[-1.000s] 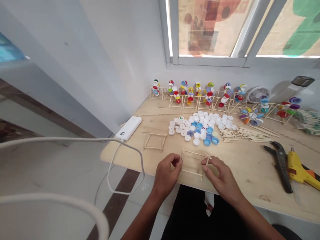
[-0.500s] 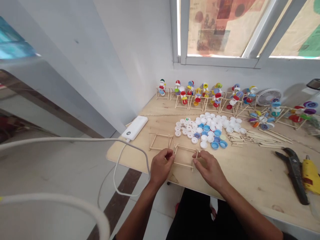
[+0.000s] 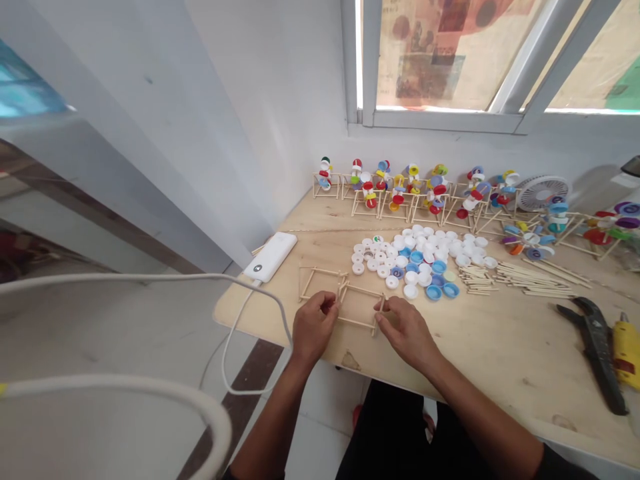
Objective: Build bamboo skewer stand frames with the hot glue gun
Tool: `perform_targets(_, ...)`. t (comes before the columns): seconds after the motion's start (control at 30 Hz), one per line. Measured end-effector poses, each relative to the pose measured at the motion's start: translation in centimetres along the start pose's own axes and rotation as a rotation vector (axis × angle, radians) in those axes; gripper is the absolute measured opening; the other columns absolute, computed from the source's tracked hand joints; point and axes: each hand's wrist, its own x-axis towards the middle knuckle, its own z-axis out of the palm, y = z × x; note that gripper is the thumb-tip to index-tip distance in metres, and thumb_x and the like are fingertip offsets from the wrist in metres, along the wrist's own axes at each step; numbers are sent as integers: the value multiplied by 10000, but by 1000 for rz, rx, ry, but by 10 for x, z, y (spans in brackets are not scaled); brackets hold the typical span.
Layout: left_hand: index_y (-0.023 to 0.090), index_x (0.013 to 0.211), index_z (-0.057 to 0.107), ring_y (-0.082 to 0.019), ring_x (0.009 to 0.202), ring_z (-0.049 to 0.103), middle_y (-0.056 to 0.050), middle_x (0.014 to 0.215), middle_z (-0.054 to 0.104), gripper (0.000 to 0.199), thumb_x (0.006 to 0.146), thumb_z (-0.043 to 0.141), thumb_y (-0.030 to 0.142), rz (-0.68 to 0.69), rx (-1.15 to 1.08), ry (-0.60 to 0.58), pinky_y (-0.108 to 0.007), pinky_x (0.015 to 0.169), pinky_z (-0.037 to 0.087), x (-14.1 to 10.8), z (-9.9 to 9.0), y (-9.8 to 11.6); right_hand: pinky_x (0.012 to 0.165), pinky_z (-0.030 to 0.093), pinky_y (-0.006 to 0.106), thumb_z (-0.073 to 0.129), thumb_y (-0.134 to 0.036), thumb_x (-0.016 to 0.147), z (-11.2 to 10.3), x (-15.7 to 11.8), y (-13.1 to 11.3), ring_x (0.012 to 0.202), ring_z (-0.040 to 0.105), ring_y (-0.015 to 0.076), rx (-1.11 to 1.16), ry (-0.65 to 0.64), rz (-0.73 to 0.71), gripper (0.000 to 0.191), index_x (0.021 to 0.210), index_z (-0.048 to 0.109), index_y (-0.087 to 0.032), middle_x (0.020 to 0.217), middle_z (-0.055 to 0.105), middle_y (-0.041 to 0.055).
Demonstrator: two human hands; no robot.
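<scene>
Between my hands is a small wooden stick frame (image 3: 361, 323), low over the front of the table (image 3: 450, 373). My left hand (image 3: 315, 323) pinches its left side, and my right hand (image 3: 405, 330) pinches the upright sticks on its right side. A second stick frame (image 3: 315, 272) stands just behind my left hand, close to the held one; I cannot tell whether they touch. Beyond them lie many white bottle caps (image 3: 383, 255) and blue bottle caps (image 3: 434, 292).
Along the wall stand several stick frames with coloured cap wheels (image 3: 370, 195) and a white fan (image 3: 543, 193). To the right lie loose sticks (image 3: 535, 279), black cutters (image 3: 595, 353) and a yellow glue gun (image 3: 627, 350). A white power bank (image 3: 273, 255) with a cable (image 3: 230, 363) sits left.
Both hands have shifted slightly left with the held stick frame, bringing it closer to the second frame. The camera view has turned a little.
</scene>
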Motion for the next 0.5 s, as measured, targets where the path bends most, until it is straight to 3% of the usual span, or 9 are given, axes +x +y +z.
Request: perform_targets(0.5, 203, 764, 615, -146, 650, 600, 0, 709, 662, 186, 767, 499, 348, -45, 80, 56, -246, 616, 446, 17, -14, -16, 810, 404, 337, 500, -226, 847, 25, 23, -13, 890, 603, 194, -34, -6, -24, 91, 829, 586, -201, 941, 672, 40)
